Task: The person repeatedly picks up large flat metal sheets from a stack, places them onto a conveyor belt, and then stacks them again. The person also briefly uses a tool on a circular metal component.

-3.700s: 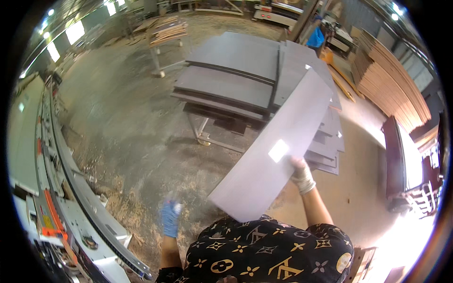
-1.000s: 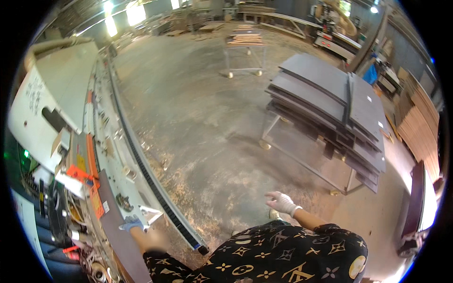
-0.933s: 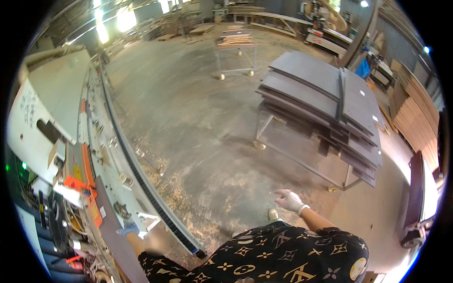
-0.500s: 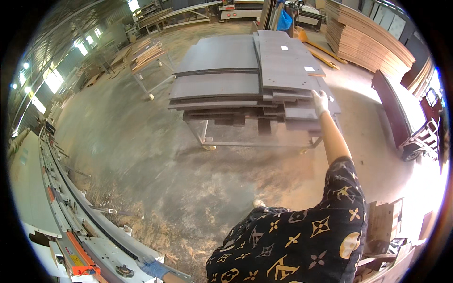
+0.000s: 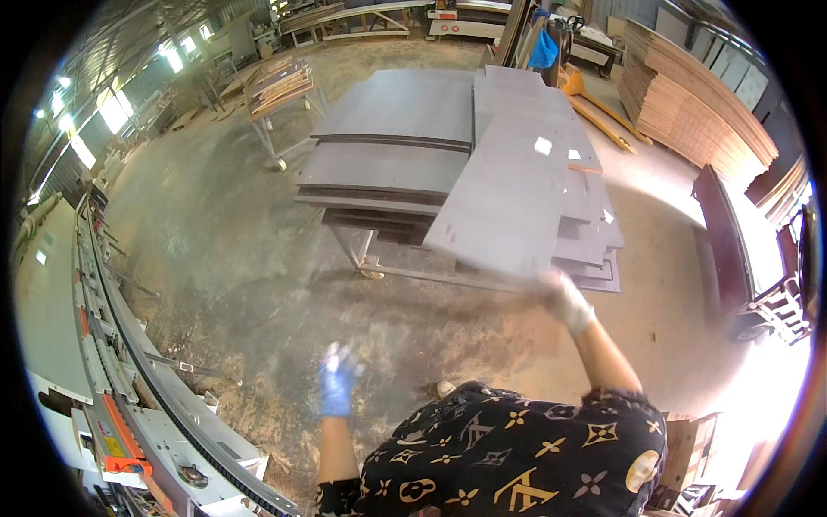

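Grey panel [image 5: 508, 198] slants across stacked boards [image 5: 379, 168] on wheeled trolley [image 5: 413, 272]

A white-gloved right hand [image 5: 568, 302], blurred, clasps the near right corner of the panel, which bears a white label [image 5: 542, 146]. The blue-gloved left hand [image 5: 338, 379] hangs above the floor [image 5: 241, 215], loosely open, holding nothing.
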A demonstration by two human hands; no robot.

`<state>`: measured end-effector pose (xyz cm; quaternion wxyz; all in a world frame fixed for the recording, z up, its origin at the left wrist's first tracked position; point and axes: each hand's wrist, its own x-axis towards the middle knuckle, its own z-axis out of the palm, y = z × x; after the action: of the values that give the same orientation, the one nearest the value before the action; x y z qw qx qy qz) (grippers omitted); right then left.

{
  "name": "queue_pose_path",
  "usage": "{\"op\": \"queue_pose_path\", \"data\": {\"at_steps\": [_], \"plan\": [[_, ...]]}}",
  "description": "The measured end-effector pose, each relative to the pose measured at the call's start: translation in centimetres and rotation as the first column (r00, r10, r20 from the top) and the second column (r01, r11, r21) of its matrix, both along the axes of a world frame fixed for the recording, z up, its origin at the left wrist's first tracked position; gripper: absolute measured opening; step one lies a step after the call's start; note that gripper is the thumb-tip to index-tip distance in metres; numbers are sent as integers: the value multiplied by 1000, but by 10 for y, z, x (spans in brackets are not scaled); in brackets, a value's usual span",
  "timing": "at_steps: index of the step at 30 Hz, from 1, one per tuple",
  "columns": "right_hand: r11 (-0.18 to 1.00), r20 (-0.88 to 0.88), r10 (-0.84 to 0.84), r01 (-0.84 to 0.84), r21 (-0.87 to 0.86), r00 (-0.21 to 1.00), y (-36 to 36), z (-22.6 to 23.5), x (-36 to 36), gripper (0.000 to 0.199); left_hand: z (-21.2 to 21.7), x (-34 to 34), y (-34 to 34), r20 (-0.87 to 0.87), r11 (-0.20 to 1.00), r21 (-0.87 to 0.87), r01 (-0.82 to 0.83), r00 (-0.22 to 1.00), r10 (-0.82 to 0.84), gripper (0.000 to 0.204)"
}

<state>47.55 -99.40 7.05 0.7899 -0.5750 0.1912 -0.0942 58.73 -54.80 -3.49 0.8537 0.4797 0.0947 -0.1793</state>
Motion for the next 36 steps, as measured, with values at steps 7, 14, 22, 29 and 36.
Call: {"op": "queue_pose_path", "data": {"at_steps": [7,14,22,29,36], "plan": [[966,55,-204,192,172,977,-5,-48,-39,53,21,-16,-123,190,820,-42,571,810,-555,51],[983,90,-122,107,146,988,42,-47,26,73,71,-64,-46,618,920,385,73,720,-316,36],[713,180,611,-634,298,771,271,-15,127,50,42,-195,98,492,747,337,-573,784,379,36],[69,214,966,-944,324,144,548,-35,65,49,27,-368,236,650,-159,619,-769,389,653,25],[-126,68,992,-800,587,-107,768,-62,-25,52,38,-459,332,665,-487,618,-618,80,743,32]]}}
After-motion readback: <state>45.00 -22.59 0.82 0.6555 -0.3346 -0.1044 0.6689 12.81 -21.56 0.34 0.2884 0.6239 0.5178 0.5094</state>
